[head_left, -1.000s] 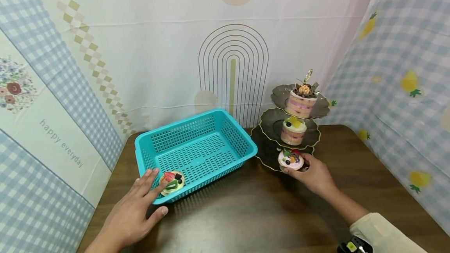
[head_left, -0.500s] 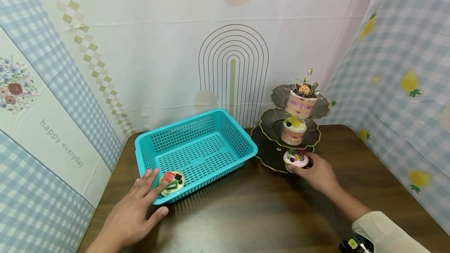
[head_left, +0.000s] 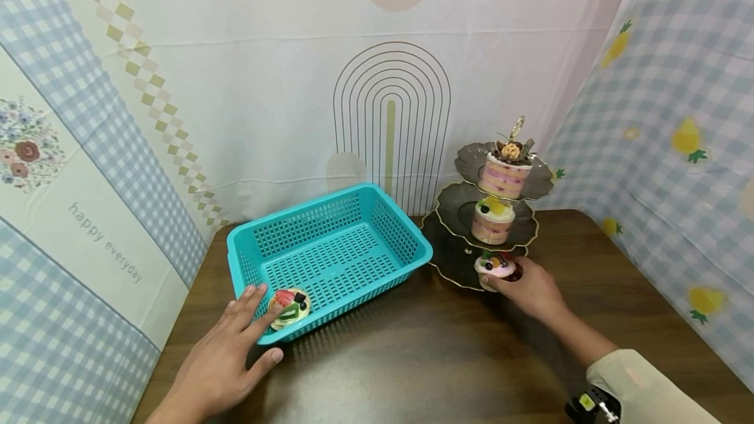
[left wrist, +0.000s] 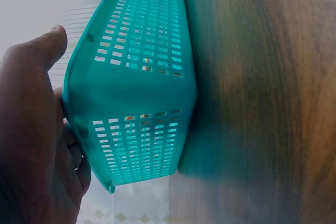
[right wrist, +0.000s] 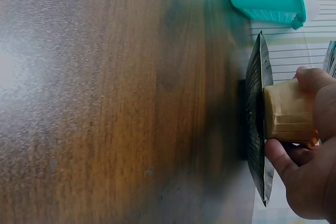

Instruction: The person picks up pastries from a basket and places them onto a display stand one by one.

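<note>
With thumb and fingers my right hand [head_left: 530,290] grips a small cream-topped fruit cupcake [head_left: 492,267] on the bottom plate of a three-tier cake stand [head_left: 448,260]. In the right wrist view the beige side of the cupcake [right wrist: 290,111] is right at the dark plate [right wrist: 256,119]. My left hand [head_left: 220,352] rests on the near left corner of a turquoise plastic basket [head_left: 330,270], fingers extended over its rim. Inside that corner lies another fruit-topped cupcake [head_left: 291,311], partly covered by a finger.
A pink layered cake [head_left: 503,178] with nut and chocolate topping stands on the top tier. On the middle tier is a smaller cake [head_left: 491,222] with yellow fruit. Patterned cloths [head_left: 265,97] hang around the wooden table [head_left: 383,358].
My right hand has shifted the cupcake slightly right on the bottom tier, then held it nearly in place. The left hand and basket have stayed put.
</note>
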The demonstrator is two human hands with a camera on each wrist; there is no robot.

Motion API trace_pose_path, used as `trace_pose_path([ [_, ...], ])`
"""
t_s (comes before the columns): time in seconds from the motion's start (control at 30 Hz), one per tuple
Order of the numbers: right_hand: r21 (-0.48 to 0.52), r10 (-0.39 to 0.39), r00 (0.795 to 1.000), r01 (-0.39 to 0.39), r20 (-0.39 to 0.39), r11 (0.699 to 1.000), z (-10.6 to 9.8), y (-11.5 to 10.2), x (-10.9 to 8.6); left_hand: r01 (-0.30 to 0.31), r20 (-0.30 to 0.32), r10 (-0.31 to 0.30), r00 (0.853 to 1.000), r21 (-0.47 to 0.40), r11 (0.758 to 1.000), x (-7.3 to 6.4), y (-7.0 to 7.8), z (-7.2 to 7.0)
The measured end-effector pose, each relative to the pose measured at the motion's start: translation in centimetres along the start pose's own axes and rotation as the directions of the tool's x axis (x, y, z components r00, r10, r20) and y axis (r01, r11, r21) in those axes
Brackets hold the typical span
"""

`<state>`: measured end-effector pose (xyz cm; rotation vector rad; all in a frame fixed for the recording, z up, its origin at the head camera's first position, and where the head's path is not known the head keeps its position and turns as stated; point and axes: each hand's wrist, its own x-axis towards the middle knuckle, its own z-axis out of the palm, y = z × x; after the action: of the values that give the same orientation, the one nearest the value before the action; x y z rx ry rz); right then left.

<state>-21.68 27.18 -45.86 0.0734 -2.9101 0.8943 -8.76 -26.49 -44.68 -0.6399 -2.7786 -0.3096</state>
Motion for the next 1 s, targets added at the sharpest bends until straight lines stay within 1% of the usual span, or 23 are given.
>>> trace_pose_path([
  [0.17, -0.023, -0.027, 1.000, 0.027, -0.004, 0.999, 0.1, 0.0, 0.5, 0.000, -0.003, 0.000, 1.000, 0.002, 1.000, 0.0, -0.1, 0.0],
  [0.53, -0.056, -0.035, 0.999, 0.036, 0.022, 0.998, 0.4, -0.1, 1.1, 0.001, -0.002, -0.001, 1.000, 0.005, 1.000, -0.1, -0.1, 0.1],
  [0.77, -0.075, -0.044, 0.999, 0.043, -0.007, 0.996, 0.7, -0.2, 1.4, -0.005, -0.013, 0.005, 1.000, 0.010, 1.000, -0.1, 0.0, 0.2],
  [1.0, -0.056, -0.048, 0.999, 0.047, -0.017, 0.997, 1.0, -0.1, 1.8, -0.016, -0.022, 0.016, 1.000, 0.008, 1.000, -0.1, -0.1, 0.2],
])
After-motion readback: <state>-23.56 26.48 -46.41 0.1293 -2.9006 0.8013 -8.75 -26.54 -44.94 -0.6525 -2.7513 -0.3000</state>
